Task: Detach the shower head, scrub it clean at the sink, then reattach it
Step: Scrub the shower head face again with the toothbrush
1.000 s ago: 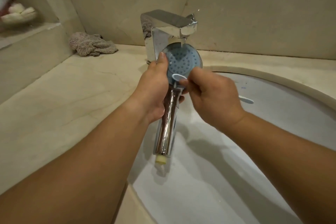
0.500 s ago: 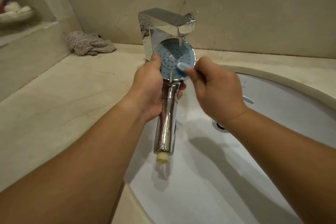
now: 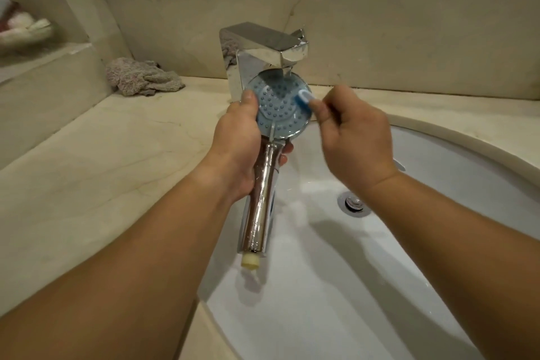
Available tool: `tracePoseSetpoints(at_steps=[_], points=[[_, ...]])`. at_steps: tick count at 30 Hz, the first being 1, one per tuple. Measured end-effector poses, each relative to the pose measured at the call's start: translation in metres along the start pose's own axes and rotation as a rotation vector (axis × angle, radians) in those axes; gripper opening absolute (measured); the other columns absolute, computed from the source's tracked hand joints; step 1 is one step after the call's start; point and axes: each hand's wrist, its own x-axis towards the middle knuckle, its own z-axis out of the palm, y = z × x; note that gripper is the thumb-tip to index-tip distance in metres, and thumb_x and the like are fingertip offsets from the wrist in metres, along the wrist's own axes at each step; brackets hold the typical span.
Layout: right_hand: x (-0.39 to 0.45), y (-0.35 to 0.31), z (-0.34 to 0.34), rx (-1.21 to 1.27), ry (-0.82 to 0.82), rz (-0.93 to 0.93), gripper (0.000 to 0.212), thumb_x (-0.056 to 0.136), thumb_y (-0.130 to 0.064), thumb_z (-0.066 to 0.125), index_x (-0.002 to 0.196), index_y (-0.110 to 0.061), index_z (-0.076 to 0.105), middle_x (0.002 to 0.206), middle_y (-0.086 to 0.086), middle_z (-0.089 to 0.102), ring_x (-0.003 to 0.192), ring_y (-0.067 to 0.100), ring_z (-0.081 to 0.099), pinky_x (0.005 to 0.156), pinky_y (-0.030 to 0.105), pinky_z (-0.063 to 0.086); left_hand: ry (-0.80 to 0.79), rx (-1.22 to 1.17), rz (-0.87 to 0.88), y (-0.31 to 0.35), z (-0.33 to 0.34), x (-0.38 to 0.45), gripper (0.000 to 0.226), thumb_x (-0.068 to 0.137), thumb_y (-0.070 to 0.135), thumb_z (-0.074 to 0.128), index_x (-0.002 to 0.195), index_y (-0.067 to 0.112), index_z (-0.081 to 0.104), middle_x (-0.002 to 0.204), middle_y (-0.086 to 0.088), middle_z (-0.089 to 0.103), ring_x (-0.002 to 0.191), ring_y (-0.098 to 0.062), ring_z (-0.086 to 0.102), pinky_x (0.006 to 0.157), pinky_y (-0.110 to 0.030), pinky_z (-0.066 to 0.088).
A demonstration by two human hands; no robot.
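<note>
The detached shower head (image 3: 276,108) has a round blue nozzle face and a chrome handle with a cream threaded end. My left hand (image 3: 238,140) grips the handle just below the face, thumb on the rim, holding it under the chrome faucet (image 3: 267,47) over the white sink (image 3: 336,286). Water runs from the spout onto the top of the face. My right hand (image 3: 353,137) pinches a small blue-and-white brush (image 3: 304,99), which looks like a toothbrush, its head pressed on the right side of the face.
A crumpled grey cloth (image 3: 140,77) lies on the beige stone counter (image 3: 102,169) left of the faucet. The drain plug (image 3: 353,203) sits in the basin below my right wrist. A ledge at the far left holds blurred items (image 3: 23,29).
The shower head has risen closer under the spout. My right hand has moved the brush from the bottom of the face up to its right side.
</note>
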Motion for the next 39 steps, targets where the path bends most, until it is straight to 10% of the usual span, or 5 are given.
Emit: tracePoseSetpoints(at_steps=[39], points=[[0.015, -0.004, -0.012, -0.002, -0.026, 0.140, 0.008, 0.099, -0.022, 0.048, 0.091, -0.021, 0.048, 0.083, -0.004, 0.051, 0.068, 0.009, 0.042, 0.055, 0.010, 0.030, -0.116, 0.057, -0.002, 0.000, 0.000, -0.003, 0.046, 0.106, 0.043, 0.038, 0.126, 0.011, 0.064, 0.113, -0.020, 0.074, 0.086, -0.034, 0.067, 0.076, -0.043, 0.049]])
